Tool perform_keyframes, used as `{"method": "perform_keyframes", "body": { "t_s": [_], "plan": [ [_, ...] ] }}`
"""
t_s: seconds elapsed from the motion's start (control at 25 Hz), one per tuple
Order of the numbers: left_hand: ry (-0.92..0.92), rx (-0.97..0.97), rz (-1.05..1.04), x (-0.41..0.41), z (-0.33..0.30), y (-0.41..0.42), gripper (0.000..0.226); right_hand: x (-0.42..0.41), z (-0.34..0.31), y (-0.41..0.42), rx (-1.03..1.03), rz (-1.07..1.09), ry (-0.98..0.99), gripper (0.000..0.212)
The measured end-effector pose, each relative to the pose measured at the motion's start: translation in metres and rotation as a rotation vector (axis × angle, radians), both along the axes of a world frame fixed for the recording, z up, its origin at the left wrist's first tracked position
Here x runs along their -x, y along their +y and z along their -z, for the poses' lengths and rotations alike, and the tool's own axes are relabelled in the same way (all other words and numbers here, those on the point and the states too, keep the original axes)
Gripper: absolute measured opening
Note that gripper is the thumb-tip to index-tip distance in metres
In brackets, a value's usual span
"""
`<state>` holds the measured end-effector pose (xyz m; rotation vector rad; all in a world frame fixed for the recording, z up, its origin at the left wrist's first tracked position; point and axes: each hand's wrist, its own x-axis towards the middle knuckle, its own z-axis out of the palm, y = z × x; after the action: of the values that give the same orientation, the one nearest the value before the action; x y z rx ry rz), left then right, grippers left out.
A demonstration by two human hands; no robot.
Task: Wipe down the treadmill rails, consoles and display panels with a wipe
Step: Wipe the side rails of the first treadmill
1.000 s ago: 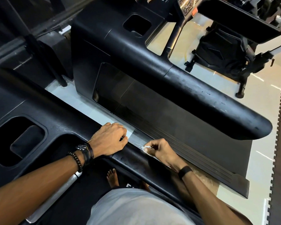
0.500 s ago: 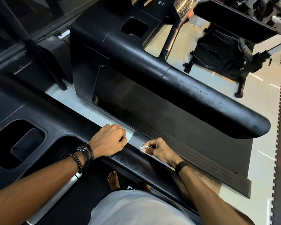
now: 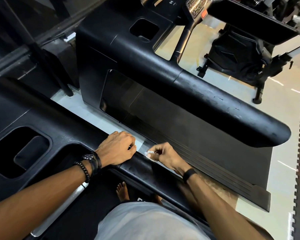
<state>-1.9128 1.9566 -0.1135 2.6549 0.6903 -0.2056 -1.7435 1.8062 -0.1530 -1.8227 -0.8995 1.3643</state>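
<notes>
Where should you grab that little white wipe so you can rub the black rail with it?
Pinch the wipe by its bunched top, coming from above, as the right hand does. It is small and crumpled, so a fingertip pinch probably leaves its underside free against the rail. The left hand rests curled over the rail beside it.

No text, label or number is clear enough to read.

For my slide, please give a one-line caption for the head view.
Right hand pinches a small white wipe at the black treadmill rail; left hand rests on it.
</notes>
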Motion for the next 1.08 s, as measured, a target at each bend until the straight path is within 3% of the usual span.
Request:
{"method": "perform_keyframes", "body": {
  "t_s": [0.2,0.32,0.52,0.72,0.88,1.0,1.08],
  "plan": [
    [-0.002,-0.001,-0.024,-0.001,-0.001,-0.001,0.029,-0.008,-0.034,-0.064,-0.153,-0.004,-0.099,0.006],
    [0.002,-0.008,-0.017,-0.002,0.000,0.000,0.029,-0.007,-0.027,-0.051,-0.187,0.016,-0.219,0.003],
    [0.024,-0.026,0.005,0.000,0.001,0.000,0.029,0.049,-0.047,-0.056,-0.362,-0.161,-0.283,0.011],
    [0.015,-0.019,0.003,-0.001,0.002,-0.002,0.030,0.015,-0.046,-0.089,-0.287,0.013,-0.269,0.001],
    [0.007,-0.024,0.016,0.001,0.002,-0.001,0.029,0.046,-0.043,-0.037,-0.364,-0.102,-0.352,0.004],
    [-0.047,0.002,0.005,0.005,0.000,-0.001,0.026,0.057,-0.047,-0.067,-0.392,-0.219,-0.368,0.005],
    [-0.090,-0.012,-0.015,0.011,-0.007,0.005,0.022,0.043,-0.051,-0.090,-0.352,-0.136,-0.307,0.010]
  ]
}}
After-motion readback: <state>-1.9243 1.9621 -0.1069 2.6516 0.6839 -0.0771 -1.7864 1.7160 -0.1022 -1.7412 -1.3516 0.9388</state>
